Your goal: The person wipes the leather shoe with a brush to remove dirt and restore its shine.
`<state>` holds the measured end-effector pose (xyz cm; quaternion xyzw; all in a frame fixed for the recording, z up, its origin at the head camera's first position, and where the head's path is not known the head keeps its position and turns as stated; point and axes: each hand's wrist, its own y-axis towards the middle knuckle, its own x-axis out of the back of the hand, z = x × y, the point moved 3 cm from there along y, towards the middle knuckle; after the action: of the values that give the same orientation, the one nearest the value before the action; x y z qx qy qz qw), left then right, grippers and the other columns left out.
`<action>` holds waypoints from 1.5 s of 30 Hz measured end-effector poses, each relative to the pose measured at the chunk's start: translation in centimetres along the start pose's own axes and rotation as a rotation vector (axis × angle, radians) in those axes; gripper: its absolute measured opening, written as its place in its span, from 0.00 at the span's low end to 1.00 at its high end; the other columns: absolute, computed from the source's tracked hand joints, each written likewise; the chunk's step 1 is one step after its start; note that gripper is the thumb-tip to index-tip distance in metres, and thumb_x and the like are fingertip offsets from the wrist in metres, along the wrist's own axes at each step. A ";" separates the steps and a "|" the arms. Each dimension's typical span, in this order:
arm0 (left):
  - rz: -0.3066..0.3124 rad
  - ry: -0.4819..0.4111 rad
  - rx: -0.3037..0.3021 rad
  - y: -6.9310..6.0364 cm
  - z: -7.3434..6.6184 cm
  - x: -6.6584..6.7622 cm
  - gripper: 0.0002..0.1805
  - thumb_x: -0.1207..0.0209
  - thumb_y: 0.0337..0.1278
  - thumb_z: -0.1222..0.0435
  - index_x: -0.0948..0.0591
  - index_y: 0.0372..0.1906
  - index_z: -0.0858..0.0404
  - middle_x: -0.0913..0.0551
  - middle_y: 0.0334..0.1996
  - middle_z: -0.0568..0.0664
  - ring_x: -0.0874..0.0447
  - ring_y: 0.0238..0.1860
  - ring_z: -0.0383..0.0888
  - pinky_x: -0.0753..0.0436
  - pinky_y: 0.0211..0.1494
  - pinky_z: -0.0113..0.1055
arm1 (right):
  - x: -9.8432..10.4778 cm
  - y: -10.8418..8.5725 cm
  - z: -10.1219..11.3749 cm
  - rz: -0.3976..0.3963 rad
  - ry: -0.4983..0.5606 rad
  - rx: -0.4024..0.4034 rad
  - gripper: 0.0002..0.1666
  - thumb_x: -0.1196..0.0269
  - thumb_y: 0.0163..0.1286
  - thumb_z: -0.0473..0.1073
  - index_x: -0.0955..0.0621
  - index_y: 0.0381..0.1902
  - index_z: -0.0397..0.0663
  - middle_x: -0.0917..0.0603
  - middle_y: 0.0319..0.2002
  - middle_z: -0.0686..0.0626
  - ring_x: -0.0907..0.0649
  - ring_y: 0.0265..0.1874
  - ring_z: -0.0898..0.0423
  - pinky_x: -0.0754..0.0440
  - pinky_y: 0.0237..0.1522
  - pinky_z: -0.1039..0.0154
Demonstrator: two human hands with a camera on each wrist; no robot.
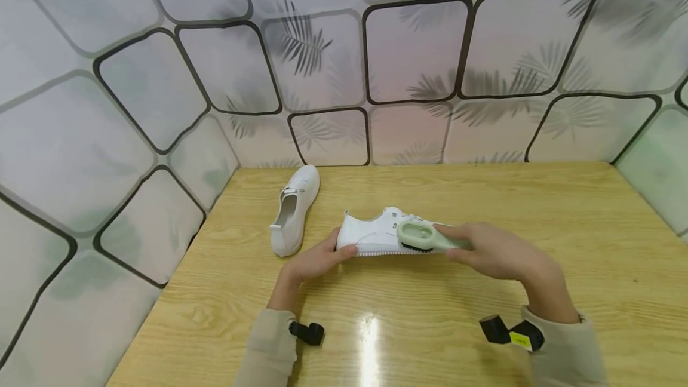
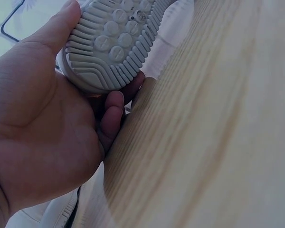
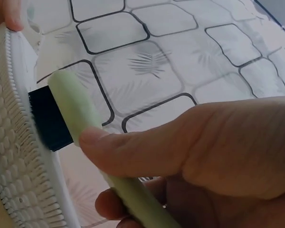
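Note:
A white lace-up shoe (image 1: 371, 235) is held on its side edge above the table, toe to the right. My left hand (image 1: 319, 258) grips its heel, thumb along the sole edge; the left wrist view shows the ridged, studded sole (image 2: 111, 42). In my right hand (image 1: 491, 251) is a pale green brush (image 1: 416, 235), pinched by the handle between thumb and fingers. Its dark bristles (image 3: 50, 118) press against the shoe's side just above the sole, as the right wrist view shows.
A second white shoe (image 1: 294, 211) stands upright at the table's back left, toe toward the wall. The wooden table (image 1: 564, 208) meets a patterned fabric wall (image 1: 317, 64) at the back and left. Each wrist wears a small black camera (image 1: 309, 333).

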<state>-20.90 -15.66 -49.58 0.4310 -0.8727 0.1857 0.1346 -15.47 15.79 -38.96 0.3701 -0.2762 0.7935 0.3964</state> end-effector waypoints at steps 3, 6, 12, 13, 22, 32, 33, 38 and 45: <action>-0.001 0.002 0.005 -0.1 0.0 0.0 0.44 0.48 0.72 0.47 0.55 0.79 0.64 0.48 0.77 0.58 0.50 0.76 0.50 0.47 0.76 0.49 | 0.1 -0.1 -0.1 -0.006 -0.011 -0.010 0.33 0.40 0.74 0.45 0.33 0.73 0.43 0.18 0.54 0.34 0.17 0.45 0.45 0.22 0.50 0.43; -0.004 0.004 0.007 -0.2 0.0 0.1 0.45 0.48 0.73 0.47 0.56 0.79 0.64 0.48 0.77 0.59 0.50 0.76 0.50 0.47 0.76 0.49 | -0.4 0.5 0.4 -0.007 -0.028 -0.028 0.34 0.41 0.75 0.45 0.35 0.74 0.45 0.21 0.29 0.47 0.28 0.22 0.58 0.23 0.38 0.52; 0.003 0.002 0.000 -0.1 0.1 0.1 0.45 0.48 0.72 0.47 0.55 0.78 0.64 0.47 0.76 0.59 0.49 0.75 0.51 0.46 0.76 0.50 | -1.3 1.5 1.2 0.013 -0.013 -0.038 0.36 0.43 0.76 0.45 0.40 0.77 0.45 0.40 0.15 0.58 0.40 0.13 0.62 0.30 0.28 0.61; 0.004 0.001 0.000 -0.1 0.1 0.1 0.45 0.48 0.72 0.47 0.56 0.78 0.64 0.47 0.76 0.59 0.49 0.75 0.51 0.46 0.76 0.50 | -1.3 1.5 1.1 0.015 0.000 -0.042 0.36 0.43 0.76 0.45 0.40 0.77 0.45 0.40 0.14 0.58 0.41 0.12 0.63 0.31 0.27 0.61; 0.006 0.000 -0.013 0.0 0.0 0.1 0.44 0.48 0.73 0.47 0.55 0.78 0.64 0.46 0.76 0.59 0.48 0.75 0.51 0.46 0.76 0.50 | -0.5 0.8 0.6 0.005 -0.005 -0.025 0.34 0.42 0.75 0.43 0.37 0.75 0.43 0.29 0.23 0.54 0.36 0.18 0.61 0.27 0.36 0.57; 0.023 -0.017 -0.035 0.1 -0.1 -0.1 0.42 0.48 0.74 0.50 0.54 0.78 0.64 0.46 0.75 0.60 0.48 0.75 0.52 0.45 0.75 0.49 | -1.3 1.5 1.1 0.003 -0.015 0.013 0.35 0.42 0.76 0.46 0.37 0.75 0.41 0.18 0.37 0.44 0.31 0.21 0.60 0.26 0.40 0.56; 0.026 -0.021 -0.038 0.1 -0.1 -0.1 0.42 0.48 0.74 0.50 0.55 0.78 0.64 0.46 0.75 0.60 0.48 0.75 0.52 0.45 0.75 0.50 | -1.1 1.2 0.8 0.004 -0.005 0.013 0.35 0.42 0.75 0.46 0.37 0.75 0.41 0.17 0.44 0.39 0.27 0.25 0.58 0.25 0.41 0.55; 0.016 -0.018 -0.025 0.1 -0.3 -0.2 0.43 0.48 0.73 0.50 0.55 0.78 0.63 0.47 0.76 0.59 0.49 0.75 0.51 0.46 0.76 0.49 | -0.3 0.2 -0.2 0.003 0.008 -0.004 0.34 0.40 0.74 0.47 0.34 0.74 0.44 0.22 0.61 0.33 0.20 0.53 0.43 0.23 0.53 0.44; 0.011 0.007 -0.011 -0.1 -0.2 -0.1 0.44 0.48 0.73 0.47 0.56 0.79 0.63 0.48 0.77 0.60 0.50 0.76 0.52 0.47 0.76 0.51 | -1.4 1.4 1.7 0.010 -0.058 0.007 0.34 0.43 0.76 0.45 0.37 0.75 0.42 0.25 0.26 0.52 0.35 0.18 0.60 0.28 0.33 0.60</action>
<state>-20.74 -15.59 -49.36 0.4247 -0.8757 0.1830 0.1392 -15.43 13.25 -39.28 0.3931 -0.2867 0.7854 0.3827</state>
